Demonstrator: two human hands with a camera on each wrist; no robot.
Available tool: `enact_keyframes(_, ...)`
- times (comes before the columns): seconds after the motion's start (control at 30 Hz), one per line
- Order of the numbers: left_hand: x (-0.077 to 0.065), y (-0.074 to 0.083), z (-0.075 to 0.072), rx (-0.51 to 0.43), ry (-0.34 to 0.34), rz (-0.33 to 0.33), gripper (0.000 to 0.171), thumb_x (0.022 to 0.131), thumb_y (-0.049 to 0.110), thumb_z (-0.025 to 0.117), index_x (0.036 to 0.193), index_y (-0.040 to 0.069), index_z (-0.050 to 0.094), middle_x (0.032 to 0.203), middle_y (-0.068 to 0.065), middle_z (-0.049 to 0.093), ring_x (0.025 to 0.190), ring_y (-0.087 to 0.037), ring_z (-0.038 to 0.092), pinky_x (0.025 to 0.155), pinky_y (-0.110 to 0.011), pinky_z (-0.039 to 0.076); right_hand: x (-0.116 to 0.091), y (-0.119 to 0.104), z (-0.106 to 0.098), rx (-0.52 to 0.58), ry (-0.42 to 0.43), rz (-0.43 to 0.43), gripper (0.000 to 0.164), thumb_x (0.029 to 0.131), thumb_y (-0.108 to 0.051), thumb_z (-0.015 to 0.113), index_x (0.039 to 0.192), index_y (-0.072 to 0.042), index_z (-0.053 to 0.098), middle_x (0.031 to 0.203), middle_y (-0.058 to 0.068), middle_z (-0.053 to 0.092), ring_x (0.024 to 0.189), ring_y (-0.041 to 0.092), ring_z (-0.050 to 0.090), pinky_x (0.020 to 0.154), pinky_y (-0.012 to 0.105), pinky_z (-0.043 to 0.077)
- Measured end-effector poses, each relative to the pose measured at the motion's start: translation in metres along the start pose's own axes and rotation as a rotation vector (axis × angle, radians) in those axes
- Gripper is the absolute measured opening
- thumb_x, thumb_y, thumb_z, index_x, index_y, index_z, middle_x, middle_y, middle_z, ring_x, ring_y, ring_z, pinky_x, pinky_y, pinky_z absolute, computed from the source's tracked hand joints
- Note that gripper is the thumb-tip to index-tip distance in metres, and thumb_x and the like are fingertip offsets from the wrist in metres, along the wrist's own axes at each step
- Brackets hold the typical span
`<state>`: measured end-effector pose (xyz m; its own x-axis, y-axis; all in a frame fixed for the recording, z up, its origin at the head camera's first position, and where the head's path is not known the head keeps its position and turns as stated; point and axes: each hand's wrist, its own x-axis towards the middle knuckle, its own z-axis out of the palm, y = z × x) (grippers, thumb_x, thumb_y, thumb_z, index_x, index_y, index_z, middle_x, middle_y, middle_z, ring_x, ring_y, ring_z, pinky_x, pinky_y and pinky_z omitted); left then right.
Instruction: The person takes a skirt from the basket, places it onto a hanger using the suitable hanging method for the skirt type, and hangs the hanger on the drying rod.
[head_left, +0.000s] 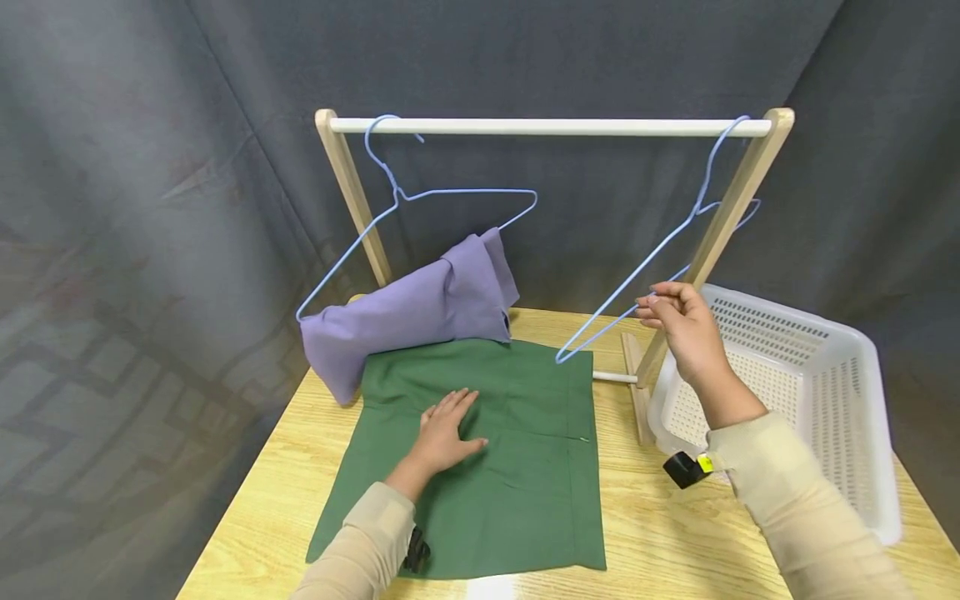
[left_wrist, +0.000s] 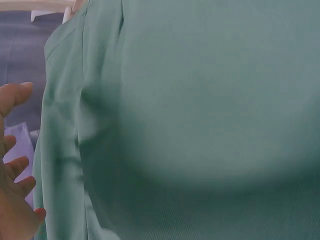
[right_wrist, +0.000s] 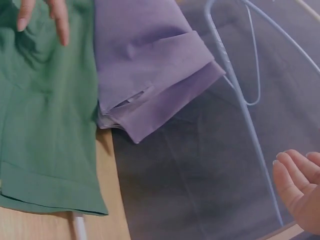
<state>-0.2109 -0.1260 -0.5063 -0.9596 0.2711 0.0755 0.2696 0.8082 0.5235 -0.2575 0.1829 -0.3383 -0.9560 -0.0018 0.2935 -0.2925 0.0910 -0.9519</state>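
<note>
My left hand (head_left: 442, 437) is spread over a green cloth (head_left: 517, 500) that lies flat on the table, with a seam along its right side. In the left wrist view, the fingers (left_wrist: 17, 167) show at the left edge beside this cloth. A purple cloth (head_left: 420, 304) hangs folded over the lower bar of the left blue hanger (head_left: 450, 192). My right hand (head_left: 686, 333) is raised beside the lower bar of the right blue hanger (head_left: 637, 271). Its fingers look loosely bent; the right wrist view shows nothing gripped in them.
Both hangers hook onto the white rail (head_left: 555, 127) of a wooden rack. A white plastic basket (head_left: 862, 400) stands at the right, behind my right forearm. The wooden table (head_left: 645, 533) shows around the green cloth, and dark curtains hang behind.
</note>
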Motion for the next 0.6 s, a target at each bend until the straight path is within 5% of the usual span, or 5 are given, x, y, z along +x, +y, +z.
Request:
enact_keyframes(0.27, 0.000, 0.011, 0.006, -0.062, -0.044, 0.041, 0.070, 0.075, 0.036, 0.063, 0.134, 0.012, 0.032, 0.136, -0.008, 0.028, 0.123, -0.026, 0.024, 0.091, -0.052, 0.019, 0.011, -0.013, 0.001, 0.107, 0.007, -0.018, 0.005, 0.089, -0.007, 0.043, 0.094, -0.007, 0.043, 0.080, -0.001, 0.057, 0.072, 0.008, 0.056, 0.066, 0.016, 0.046)
enact_keyframes(0.6, -0.005, 0.026, 0.018, -0.001, -0.125, 0.088, 0.070, 0.074, 0.041, 0.063, 0.133, 0.015, 0.035, 0.136, -0.005, 0.030, 0.123, -0.025, 0.026, 0.091, -0.050, 0.022, 0.026, -0.031, 0.002, 0.320, 0.106, -0.003, 0.008, 0.087, -0.001, 0.042, 0.094, -0.002, 0.039, 0.072, 0.003, 0.058, 0.061, 0.009, 0.058, 0.059, 0.017, 0.047)
